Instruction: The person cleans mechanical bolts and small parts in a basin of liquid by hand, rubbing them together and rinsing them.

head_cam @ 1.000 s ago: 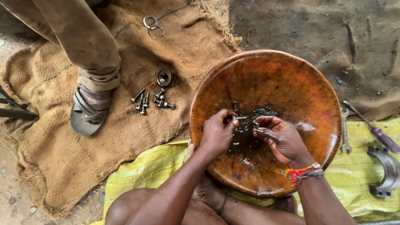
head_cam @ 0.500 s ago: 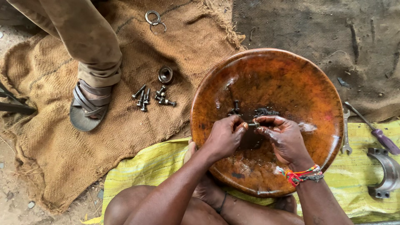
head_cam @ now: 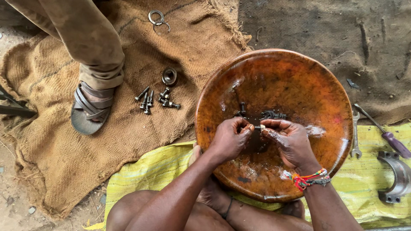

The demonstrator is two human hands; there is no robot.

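Pinched between left hand (head_cam: 229,139) and right hand (head_cam: 289,143): small bolt (head_cam: 258,127), seemingly, over rusty orange basin (head_cam: 299,81); fingers closed.

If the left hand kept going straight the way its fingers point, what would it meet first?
Probably the small bolt pinched between both hands, then at once the right hand: the left hand points right across the orange basin. Depth is unclear.

- Left hand (head_cam: 229,139) and right hand (head_cam: 291,141) pinch a small bolt (head_cam: 258,127) between fingertips over an orange metal basin (head_cam: 299,81).
- Loose bolts (head_cam: 156,101) lie on burlap (head_cam: 128,141) nearby.
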